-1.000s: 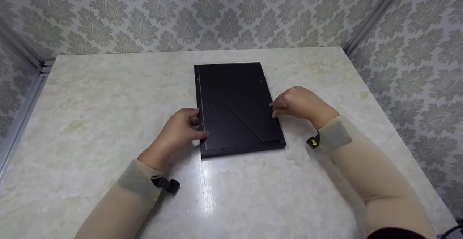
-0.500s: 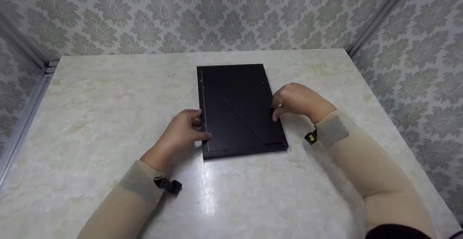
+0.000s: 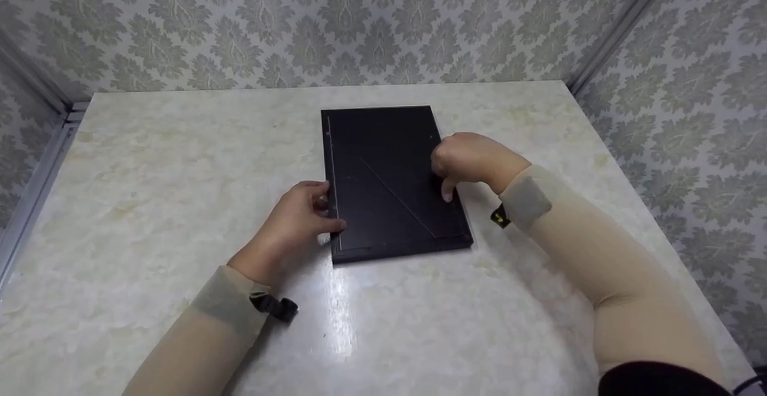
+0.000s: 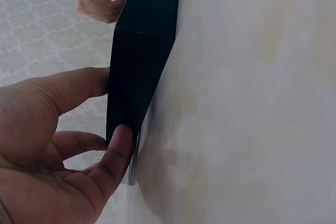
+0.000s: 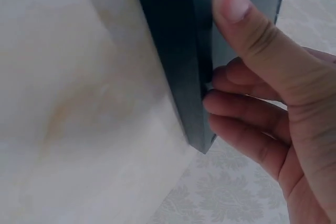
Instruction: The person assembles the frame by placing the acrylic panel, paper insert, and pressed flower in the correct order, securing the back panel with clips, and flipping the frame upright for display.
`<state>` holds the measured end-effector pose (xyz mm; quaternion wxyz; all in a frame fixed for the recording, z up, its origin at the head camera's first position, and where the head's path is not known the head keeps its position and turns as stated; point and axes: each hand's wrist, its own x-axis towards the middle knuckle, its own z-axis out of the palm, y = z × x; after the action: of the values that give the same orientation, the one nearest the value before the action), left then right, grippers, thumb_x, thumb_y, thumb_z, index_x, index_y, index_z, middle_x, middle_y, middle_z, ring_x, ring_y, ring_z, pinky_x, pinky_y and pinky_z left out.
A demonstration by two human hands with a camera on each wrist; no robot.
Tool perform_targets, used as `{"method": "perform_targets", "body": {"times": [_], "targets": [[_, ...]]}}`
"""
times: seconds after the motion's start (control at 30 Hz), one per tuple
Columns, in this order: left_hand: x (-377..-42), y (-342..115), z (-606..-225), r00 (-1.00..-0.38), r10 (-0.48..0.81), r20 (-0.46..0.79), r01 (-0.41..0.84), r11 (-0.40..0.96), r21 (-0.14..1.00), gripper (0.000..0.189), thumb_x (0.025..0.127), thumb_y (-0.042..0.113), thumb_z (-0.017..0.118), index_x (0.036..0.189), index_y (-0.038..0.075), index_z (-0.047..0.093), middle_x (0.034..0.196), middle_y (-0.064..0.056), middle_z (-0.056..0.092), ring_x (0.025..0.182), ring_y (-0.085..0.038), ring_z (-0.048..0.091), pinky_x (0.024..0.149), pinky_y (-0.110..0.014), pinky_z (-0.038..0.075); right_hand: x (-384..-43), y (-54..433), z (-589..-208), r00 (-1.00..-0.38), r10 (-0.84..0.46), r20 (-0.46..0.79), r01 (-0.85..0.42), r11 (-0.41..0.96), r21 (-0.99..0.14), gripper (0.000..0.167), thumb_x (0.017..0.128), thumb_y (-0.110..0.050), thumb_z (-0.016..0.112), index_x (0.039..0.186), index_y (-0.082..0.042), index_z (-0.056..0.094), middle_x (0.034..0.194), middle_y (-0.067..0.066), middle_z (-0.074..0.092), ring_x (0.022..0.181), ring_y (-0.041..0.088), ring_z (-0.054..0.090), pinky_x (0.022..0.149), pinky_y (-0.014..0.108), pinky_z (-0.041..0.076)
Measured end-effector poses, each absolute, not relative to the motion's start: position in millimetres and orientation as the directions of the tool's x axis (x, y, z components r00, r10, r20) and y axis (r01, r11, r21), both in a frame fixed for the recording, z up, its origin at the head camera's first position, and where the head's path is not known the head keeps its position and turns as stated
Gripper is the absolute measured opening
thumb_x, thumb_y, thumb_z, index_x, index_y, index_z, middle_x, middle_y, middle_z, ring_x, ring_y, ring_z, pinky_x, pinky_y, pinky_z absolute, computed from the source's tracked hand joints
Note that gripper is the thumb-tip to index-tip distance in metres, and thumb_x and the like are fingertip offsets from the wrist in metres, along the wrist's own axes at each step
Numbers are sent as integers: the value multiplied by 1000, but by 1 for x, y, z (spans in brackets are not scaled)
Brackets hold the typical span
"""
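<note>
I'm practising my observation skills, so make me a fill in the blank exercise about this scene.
In the head view, the rectangular panel is coloured ____.
There, the thin line on it slants from upper left to lower ____.
The left grip holds the panel's ____ side.
The strap with a yellow mark sits on the person's ____.

Missing words: black; right; left; right wrist.

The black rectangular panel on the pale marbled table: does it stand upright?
No, the black rectangular panel lies broad face up on the table.
</note>
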<state>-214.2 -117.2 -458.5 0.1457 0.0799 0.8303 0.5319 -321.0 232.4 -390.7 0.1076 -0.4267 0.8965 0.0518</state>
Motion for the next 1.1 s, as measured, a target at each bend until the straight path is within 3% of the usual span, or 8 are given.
{"method": "perform_targets", "body": {"times": [0.13,0.23,0.37,0.43,0.63,0.8,0.93,1.1], "targets": [[-212,-118,-460,-946,283,-160,-27,424,905,89,94,5,88,168,-10,42,173,-28,43,146,-43,67,118,-47,61,-324,235,-392,-623,-743,-246,-766,643,-5,39,73,-38,104,75,-12,74,85,1,69,67,17,55,70,40,55],[-213,-117,-459,-945,283,-167,-31,429,903,90,94,5,88,169,-9,41,174,-27,42,146,-42,66,119,-48,60,-326,239,-389,-662,-700,-267,-722,692,-25,44,74,-40,105,93,-8,81,99,6,73,79,25,66,81,47,62],[-214,-114,-459,-944,285,-167,-27,437,899,91,94,5,89,170,-6,41,166,-25,55,145,-40,68,120,-49,59,-327,243,-389,-723,-623,-298,-625,774,-102,51,81,-42,102,112,-7,83,113,10,78,97,31,72,94,52,63],[-213,-113,-459,-945,284,-162,-22,440,898,90,94,5,89,170,-6,42,164,-26,56,145,-40,68,120,-50,59,-327,239,-392,-747,-603,-280,-585,796,-156,48,88,-45,98,115,-8,83,114,9,80,98,29,72,95,50,62],[-212,-114,-459,-948,273,-162,-25,445,895,86,94,7,89,168,-3,47,165,-26,52,142,-40,68,122,-50,57,-308,196,-411,-775,-598,-203,-502,778,-378,41,104,-57,79,103,-16,82,99,4,78,85,24,65,84,44,57],[-213,-114,-459,-949,270,-163,-30,438,898,86,92,6,88,168,-5,47,161,-26,58,142,-39,70,120,-50,59,-286,144,-420,-849,-500,-170,-359,782,-510,51,105,-58,78,123,-11,79,125,10,72,113,27,66,106,46,57],[-214,-115,-459,-947,276,-167,-32,435,900,87,93,6,88,168,-7,45,162,-27,58,143,-39,70,118,-48,60,-276,110,-424,-913,-363,-186,-226,831,-509,69,100,-66,79,138,-9,71,139,12,64,129,33,59,116,49,53],[-214,-114,-461,-948,277,-157,-20,441,897,84,93,9,88,166,-6,49,166,-28,54,142,-39,71,120,-49,59,-272,88,-431,-952,-235,-198,-135,899,-416,81,93,-79,79,138,-13,64,140,10,59,130,34,53,115,50,51]]}}
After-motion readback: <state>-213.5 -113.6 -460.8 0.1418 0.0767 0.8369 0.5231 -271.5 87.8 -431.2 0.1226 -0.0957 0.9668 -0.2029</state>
